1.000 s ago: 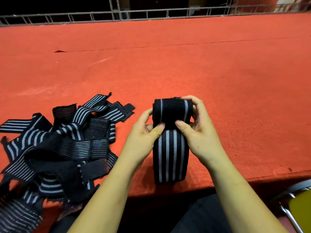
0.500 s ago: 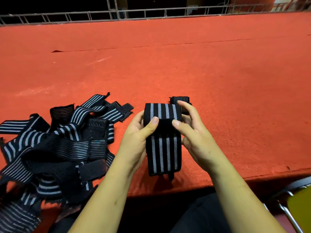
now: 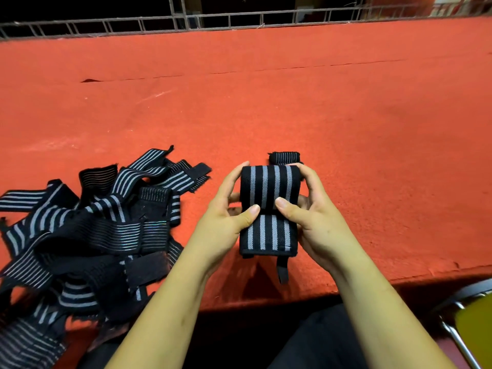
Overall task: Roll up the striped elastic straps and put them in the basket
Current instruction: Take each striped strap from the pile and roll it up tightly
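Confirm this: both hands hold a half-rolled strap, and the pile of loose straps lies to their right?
No. The left hand and right hand do hold the half-rolled strap, but the pile lies to their left, as the head view shows.

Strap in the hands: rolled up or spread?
Partly rolled: the strap is a thick roll between left hand and right hand, with a flat striped tail loose below.

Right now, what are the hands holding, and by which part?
One striped elastic strap, at its rolled part: left hand and right hand clasp the roll's sides, thumbs on its front.
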The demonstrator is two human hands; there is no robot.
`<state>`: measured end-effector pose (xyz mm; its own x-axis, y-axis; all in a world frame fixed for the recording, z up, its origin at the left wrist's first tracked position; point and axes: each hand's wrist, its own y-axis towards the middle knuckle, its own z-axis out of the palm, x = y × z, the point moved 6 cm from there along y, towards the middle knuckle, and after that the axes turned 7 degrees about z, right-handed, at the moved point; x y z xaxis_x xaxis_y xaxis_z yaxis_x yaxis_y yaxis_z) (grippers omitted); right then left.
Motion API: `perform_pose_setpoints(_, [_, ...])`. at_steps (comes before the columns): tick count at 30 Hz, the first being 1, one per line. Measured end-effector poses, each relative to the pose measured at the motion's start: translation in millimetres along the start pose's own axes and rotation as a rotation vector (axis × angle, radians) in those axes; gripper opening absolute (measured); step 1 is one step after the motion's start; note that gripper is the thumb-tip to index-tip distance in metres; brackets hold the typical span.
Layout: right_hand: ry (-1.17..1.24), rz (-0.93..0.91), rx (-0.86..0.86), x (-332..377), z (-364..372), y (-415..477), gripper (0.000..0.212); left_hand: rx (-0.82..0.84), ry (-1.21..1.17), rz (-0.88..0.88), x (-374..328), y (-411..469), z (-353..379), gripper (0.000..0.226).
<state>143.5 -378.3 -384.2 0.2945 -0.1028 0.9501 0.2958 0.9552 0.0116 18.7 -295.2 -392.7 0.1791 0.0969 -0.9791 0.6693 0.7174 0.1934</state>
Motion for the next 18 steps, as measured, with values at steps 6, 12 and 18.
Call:
perform_pose_setpoints(6, [0.037,0.026,0.024,-11.5,-7.6,1.2,0.06,0.007,-0.147,-0.226,19.3,-7.3,8.6,0.026])
perform_pose_setpoints(12, [-0.041,0.016,0.069,-12.0,-17.6,1.8,0.07,0.026,-0.467,-0.262,13.5,-6.3,18.9,0.036])
perform_pose_setpoints(18, [-0.019,0.029,0.085,-16.3,-16.1,1.0,0.048,-0.101,-0.294,-0.188,18.9,2.8,27.2,0.045])
